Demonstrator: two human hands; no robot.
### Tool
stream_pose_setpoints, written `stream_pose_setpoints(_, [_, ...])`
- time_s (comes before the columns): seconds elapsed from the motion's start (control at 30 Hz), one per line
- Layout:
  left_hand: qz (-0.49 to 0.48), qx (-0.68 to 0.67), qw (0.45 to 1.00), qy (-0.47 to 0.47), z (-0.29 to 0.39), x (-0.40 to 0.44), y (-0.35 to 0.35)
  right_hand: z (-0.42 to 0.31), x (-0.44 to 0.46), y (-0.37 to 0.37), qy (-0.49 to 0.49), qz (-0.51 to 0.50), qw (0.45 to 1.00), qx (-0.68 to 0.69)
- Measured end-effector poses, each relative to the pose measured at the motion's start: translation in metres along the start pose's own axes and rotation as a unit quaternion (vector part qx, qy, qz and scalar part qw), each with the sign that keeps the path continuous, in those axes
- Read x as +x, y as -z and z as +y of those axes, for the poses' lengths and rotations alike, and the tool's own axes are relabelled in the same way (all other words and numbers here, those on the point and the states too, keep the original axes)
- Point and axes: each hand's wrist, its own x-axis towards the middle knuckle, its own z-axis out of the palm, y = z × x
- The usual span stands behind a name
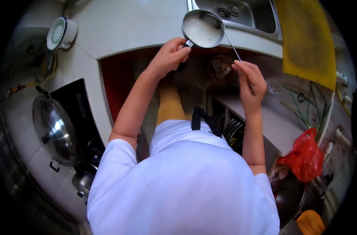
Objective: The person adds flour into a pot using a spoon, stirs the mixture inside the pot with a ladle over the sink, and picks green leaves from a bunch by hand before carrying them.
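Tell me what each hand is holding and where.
Left hand: the pan, by its handle. Right hand: the spoon, by the upper part of its handle.

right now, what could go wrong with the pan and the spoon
The pan is at the counter's front edge, with the left hand on its handle; if that grip turns, the white mix could slop over the edge.
The right hand holds the spoon far from its bowl end, so a brisk stir might splash.
The sink is right beside the pan, so a bump against its rim could cause a spill.
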Motion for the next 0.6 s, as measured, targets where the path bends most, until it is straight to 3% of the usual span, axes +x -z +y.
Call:
stream_pose_setpoints(0.13, [-0.001, 0.006, 1.0, -0.001, -0.005, -0.003, 0.004, 0.0, -0.007, -0.011, -0.03, -0.017, 0.999, 0.009])
stream_pose_setpoints(0.2, [0.009, 0.007, 1.0, 0.001, -0.005, -0.004, 0.002, -0.003, -0.01, -0.016, -0.206, 0.055, 0.956, 0.199])
stream_pose_setpoints(0.3, [0.02, 0.012, 1.0, 0.007, -0.003, -0.006, 0.0, -0.009, 0.001, -0.009, -0.283, 0.054, 0.926, 0.245])
stream_pose_setpoints(0.47, [0.02, 0.004, 1.0, 0.008, 0.001, -0.001, -0.003, -0.005, 0.016, -0.004, -0.32, 0.081, 0.88, 0.342])
stream_pose_setpoints(0.6, [0.012, -0.004, 1.0, 0.01, 0.015, 0.007, -0.003, -0.012, 0.03, 0.002, -0.281, 0.089, 0.907, 0.3])
